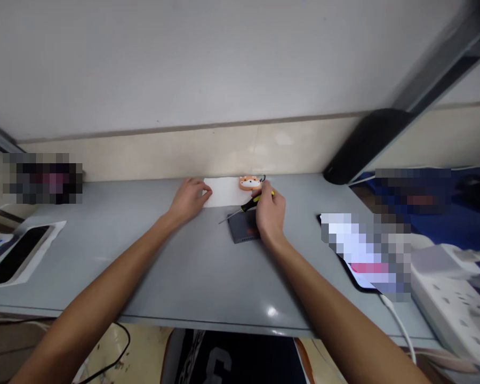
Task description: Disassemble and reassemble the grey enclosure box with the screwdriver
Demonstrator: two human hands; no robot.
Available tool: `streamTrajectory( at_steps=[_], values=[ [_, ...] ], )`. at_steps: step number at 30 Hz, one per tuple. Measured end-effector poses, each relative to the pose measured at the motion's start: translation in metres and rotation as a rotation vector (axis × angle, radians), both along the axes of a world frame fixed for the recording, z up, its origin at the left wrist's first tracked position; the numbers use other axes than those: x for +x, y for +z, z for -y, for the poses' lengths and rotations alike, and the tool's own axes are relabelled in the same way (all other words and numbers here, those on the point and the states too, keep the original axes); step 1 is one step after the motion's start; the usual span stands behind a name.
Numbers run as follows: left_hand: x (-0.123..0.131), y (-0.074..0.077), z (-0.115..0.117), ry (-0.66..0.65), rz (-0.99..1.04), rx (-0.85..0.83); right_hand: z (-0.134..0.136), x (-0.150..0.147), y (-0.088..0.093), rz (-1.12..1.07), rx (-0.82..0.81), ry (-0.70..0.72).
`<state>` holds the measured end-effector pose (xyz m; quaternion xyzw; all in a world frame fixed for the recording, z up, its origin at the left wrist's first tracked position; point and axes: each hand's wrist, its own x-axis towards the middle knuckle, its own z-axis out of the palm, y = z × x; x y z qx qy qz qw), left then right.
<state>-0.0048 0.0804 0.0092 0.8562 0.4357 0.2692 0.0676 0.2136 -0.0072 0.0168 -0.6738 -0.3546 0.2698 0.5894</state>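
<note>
A white sheet of paper (222,193) lies near the back edge of the desk. My left hand (187,200) is at its left end, thumb and fingertips closed together on the edge. In my right hand (272,210) is a black and yellow screwdriver (247,206), its thin metal shaft pointing left and toward me. Partly under the right hand sits a flat dark grey box (242,229), its right side hidden. An orange and white animal-face case (250,183) with a dark loop rests at the paper's right end, just beyond the screwdriver handle.
A lit phone (360,261) with a white cable lies to the right, beside a white power strip (456,304). On the left, a dark phone (20,256) rests on white paper. A black cylinder (364,146) leans at the back right. The wall (164,154) bounds the desk (208,282).
</note>
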Motion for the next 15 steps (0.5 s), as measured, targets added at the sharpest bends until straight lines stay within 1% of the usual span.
streamTrajectory(
  at_steps=[2,4,6,8,10,12,14,15],
  values=[
    [0.006,-0.004,-0.010,0.012,-0.010,-0.001,0.001,-0.001,0.002,-0.035,0.006,0.001],
    [0.009,-0.012,-0.017,-0.003,-0.026,-0.008,0.003,-0.002,0.004,-0.083,-0.009,-0.009],
    [0.010,-0.019,-0.020,-0.030,-0.033,-0.023,0.004,-0.003,0.006,-0.128,-0.033,-0.020],
    [0.008,-0.023,-0.018,-0.038,-0.017,-0.039,0.005,-0.004,0.008,-0.151,-0.035,-0.023],
    [0.005,-0.024,-0.010,-0.025,0.005,-0.051,0.005,-0.005,0.008,-0.146,0.009,-0.030],
    [0.002,-0.020,0.003,-0.021,0.012,-0.070,0.004,-0.006,0.009,-0.137,0.062,-0.050],
    [0.000,-0.015,0.019,-0.062,0.019,-0.114,0.003,-0.008,0.010,-0.141,0.112,-0.084],
    [-0.001,-0.013,0.028,-0.102,0.029,-0.149,0.003,-0.009,0.010,-0.151,0.141,-0.106]
  ],
)
